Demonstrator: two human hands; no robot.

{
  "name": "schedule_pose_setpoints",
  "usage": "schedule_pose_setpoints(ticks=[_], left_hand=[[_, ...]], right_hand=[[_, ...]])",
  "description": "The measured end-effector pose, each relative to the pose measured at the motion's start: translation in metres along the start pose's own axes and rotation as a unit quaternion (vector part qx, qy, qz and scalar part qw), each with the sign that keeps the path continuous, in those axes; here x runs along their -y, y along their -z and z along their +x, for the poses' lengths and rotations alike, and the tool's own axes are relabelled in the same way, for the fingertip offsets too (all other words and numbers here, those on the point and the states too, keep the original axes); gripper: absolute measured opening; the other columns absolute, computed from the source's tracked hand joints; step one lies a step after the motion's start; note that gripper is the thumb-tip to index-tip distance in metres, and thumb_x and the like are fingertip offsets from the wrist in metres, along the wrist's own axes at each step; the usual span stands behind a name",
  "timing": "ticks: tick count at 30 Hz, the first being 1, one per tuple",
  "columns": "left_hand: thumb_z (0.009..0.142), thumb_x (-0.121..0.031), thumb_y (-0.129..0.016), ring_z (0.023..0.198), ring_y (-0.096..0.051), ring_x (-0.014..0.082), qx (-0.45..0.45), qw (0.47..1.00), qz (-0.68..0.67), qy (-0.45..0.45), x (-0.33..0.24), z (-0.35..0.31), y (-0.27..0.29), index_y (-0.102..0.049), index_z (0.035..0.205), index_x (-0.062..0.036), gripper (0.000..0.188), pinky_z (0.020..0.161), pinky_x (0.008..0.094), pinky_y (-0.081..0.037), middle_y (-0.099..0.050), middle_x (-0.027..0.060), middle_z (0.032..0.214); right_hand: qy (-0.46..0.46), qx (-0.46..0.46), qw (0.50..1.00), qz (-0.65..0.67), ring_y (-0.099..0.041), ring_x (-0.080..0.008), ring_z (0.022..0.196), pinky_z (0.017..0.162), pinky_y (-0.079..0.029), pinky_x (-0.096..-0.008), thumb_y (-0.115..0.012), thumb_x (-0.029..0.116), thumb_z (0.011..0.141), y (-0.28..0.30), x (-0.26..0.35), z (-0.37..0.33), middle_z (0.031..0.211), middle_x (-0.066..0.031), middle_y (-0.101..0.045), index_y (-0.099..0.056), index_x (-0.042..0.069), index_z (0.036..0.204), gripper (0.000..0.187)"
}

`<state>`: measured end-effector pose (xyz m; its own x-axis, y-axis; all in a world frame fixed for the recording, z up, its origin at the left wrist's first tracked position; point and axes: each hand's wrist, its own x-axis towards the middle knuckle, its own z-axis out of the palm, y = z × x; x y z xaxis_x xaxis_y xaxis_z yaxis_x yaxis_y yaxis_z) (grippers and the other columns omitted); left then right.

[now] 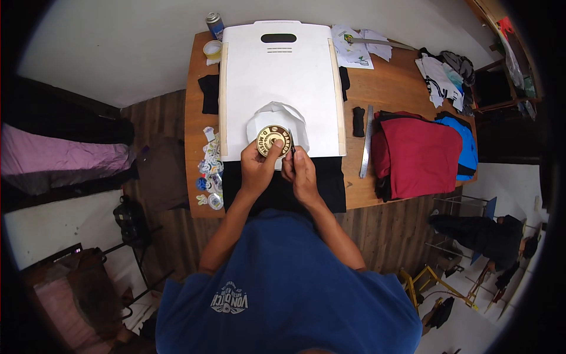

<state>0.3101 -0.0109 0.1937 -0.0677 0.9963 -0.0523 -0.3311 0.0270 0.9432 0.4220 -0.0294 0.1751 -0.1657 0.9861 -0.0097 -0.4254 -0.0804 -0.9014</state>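
My left hand (257, 169) pinches a round gold-and-dark-brown sticker (270, 134), the thumb on its face. At its right edge my right hand (301, 174) is closed on small dark scissors (292, 141), mostly hidden by the fingers. A curled strip of white paper (287, 108) arcs behind the sticker. Both hands are over the near edge of a large white board (283, 76) with a dark handle slot. Black cloth (323, 183) shows from under the board, near my body.
On the wooden table (389, 82) are cut stickers (211, 168), a spray can (214, 25), a tape roll (212, 49), printed sheets (354, 50), a metal ruler (367, 141) and folded red cloth (415, 154). Another person (501, 239) is at the far right.
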Motion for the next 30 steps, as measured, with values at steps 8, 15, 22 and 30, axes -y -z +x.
schedule_pose_setpoints(ticks=[8,15,22,30], left_hand=[[0.089,-0.008,-0.059,0.077,-0.058,0.0065,0.001,1.0,-0.002,-0.001,0.0003,0.0006,0.0005,-0.06,0.095,0.0039,0.013,0.067,0.0193,-0.047,-0.064,0.0035,0.087],[0.089,-0.008,-0.059,0.077,-0.058,0.0063,-0.001,1.0,-0.001,-0.007,0.0003,0.0016,-0.0012,-0.06,0.095,0.0038,0.013,0.066,0.0192,-0.047,-0.064,0.0035,0.086],[0.089,-0.008,-0.059,0.078,-0.059,0.0071,0.014,0.999,0.003,0.036,-0.0005,0.0002,-0.0008,-0.06,0.096,0.0044,0.014,0.068,0.0199,-0.048,-0.064,0.0044,0.087],[0.089,-0.008,-0.058,0.08,-0.06,0.0086,0.002,1.0,0.006,-0.004,-0.0044,0.0007,0.0,-0.06,0.099,0.0052,0.016,0.071,0.0212,-0.05,-0.064,0.0057,0.089]], right_hand=[[-0.002,-0.004,1.0,0.001,-0.027,-0.0069,0.048,0.045,-0.026,-0.0215,-0.029,0.035,0.101,-0.0004,-0.0003,-0.0004,0.056,0.0023,-0.031,-0.043,0.006,0.088,0.035],[-0.003,-0.004,1.0,0.002,-0.027,-0.007,0.048,0.045,-0.025,-0.0217,-0.029,0.035,0.101,0.001,-0.0013,-0.0002,0.057,0.0023,-0.031,-0.044,0.006,0.088,0.035],[0.042,0.001,0.999,0.016,-0.026,-0.0068,0.049,0.045,-0.025,-0.0217,-0.03,0.034,0.101,0.0018,-0.0037,-0.0006,0.057,0.0024,-0.031,-0.044,0.006,0.088,0.034],[-0.017,-0.012,0.999,0.027,-0.026,-0.0052,0.05,0.046,-0.025,-0.0206,-0.031,0.033,0.101,0.004,0.0008,-0.0017,0.059,0.0031,-0.032,-0.045,0.005,0.088,0.034]])
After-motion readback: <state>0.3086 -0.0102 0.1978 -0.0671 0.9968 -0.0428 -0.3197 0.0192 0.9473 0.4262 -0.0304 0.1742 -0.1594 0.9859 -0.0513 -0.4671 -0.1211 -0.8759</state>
